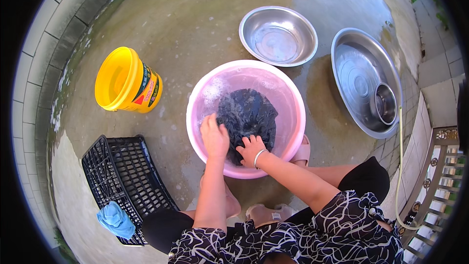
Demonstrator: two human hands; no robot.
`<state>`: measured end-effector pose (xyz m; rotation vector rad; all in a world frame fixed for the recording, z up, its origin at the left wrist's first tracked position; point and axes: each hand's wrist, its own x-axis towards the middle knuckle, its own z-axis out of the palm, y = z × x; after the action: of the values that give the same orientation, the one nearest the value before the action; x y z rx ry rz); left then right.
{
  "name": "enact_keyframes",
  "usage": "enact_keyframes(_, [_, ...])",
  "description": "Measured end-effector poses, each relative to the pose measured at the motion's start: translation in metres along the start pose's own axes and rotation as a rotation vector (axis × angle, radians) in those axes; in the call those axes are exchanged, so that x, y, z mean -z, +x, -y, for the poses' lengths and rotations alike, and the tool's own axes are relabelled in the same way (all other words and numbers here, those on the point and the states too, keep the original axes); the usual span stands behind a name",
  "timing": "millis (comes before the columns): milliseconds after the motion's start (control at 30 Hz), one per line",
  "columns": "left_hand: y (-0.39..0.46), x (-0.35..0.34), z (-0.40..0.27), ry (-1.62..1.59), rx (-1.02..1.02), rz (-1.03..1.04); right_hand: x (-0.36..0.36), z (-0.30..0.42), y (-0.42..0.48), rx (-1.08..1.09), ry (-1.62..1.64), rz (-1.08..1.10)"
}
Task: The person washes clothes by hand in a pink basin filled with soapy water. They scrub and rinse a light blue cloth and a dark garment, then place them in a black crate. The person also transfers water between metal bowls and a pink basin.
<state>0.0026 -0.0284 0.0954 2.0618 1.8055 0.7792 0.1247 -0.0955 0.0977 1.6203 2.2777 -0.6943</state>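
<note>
A soaked dark cloth (253, 112) lies bunched in water inside a pink plastic basin (296, 137). Suds float along the basin's left side. My left hand (215, 135) is at the cloth's left edge, fingers pointing away from me. On the near part of the cloth rests my right hand (253, 150), its fingers spread and a silver bangle at the wrist. Whether either hand grips the fabric cannot be made out, as the fingertips are partly hidden against it.
A yellow bucket (113, 80) stands left, near a black plastic crate (144, 176) with a blue cloth (115, 220) on it. Beyond the basin sits a metal basin (276, 44). Right, a larger metal basin (357, 77) holds a small metal bowl (384, 103), near a hose (399, 161). Wet concrete surrounds them.
</note>
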Motion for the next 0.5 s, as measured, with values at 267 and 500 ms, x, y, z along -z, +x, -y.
enact_keyframes(267, [-0.019, -0.041, 0.012, 0.079, 0.365, 0.657, 0.017, -0.066, 0.016, -0.852, 0.518, -0.321])
enact_keyframes(500, [-0.002, -0.09, 0.055, 0.133, 0.664, 0.801, -0.059, -0.091, 0.067, -0.756, 1.33, -0.228])
